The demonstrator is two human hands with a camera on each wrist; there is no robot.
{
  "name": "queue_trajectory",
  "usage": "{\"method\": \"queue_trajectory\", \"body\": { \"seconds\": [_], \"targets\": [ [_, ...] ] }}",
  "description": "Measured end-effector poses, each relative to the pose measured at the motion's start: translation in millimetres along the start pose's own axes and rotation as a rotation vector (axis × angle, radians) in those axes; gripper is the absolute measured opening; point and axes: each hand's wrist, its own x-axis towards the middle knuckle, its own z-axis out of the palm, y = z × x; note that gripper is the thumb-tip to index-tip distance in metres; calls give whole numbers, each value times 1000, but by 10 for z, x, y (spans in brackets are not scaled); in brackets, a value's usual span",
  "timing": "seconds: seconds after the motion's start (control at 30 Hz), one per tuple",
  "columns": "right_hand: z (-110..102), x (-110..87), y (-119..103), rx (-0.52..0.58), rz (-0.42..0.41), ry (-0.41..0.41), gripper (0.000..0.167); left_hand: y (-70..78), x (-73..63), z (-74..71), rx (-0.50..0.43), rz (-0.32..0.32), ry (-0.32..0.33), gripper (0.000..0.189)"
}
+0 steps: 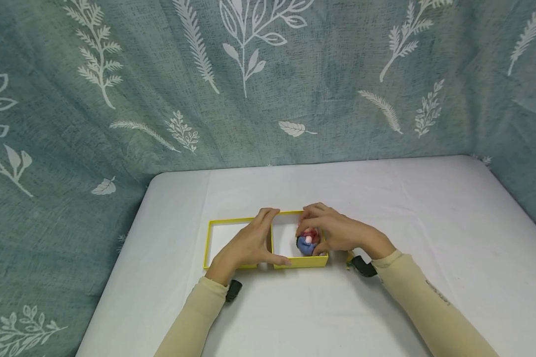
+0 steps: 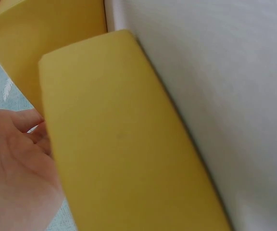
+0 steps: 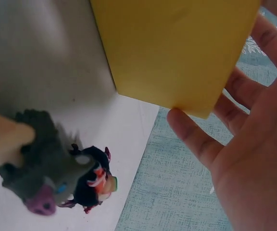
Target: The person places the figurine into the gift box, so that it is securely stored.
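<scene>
Has two yellow-walled boxes with white insides set near each other on a white-covered surface (image 1: 294,317): a left box (image 1: 207,243) and a right box (image 1: 300,263). Grips the right box with the left hand (image 1: 252,241), setting the thumb on the front wall and the fingers at the far left corner. Reaches over the right end of the same box with the right hand (image 1: 337,229), curling thumb and fingers around a red-and-blue figurine (image 1: 307,245), within the walls at the right end. In the right wrist view, shows outside the box, on the surface, a grey animal figurine (image 3: 52,161) with a pink snout, partly covering a dark blue figurine (image 3: 93,180) with red parts. Wears beige sleeves (image 1: 192,317) and a black device (image 1: 234,291) at each wrist. Faces a blue-green curtain (image 1: 250,129) printed with white leaves
</scene>
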Motion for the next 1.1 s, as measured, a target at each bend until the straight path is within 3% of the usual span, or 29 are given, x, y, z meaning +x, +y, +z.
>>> {"method": "queue_trajectory", "body": {
  "seconds": [0.83, 1.1],
  "targets": [
    [24, 103, 16, -86, -12, -94, 45, -34, 10, 27, 19, 9, 13, 124],
    [20, 118, 28, -38, -3, -122, 45, -37, 12, 29, 16, 11, 18, 126]
  ]
}}
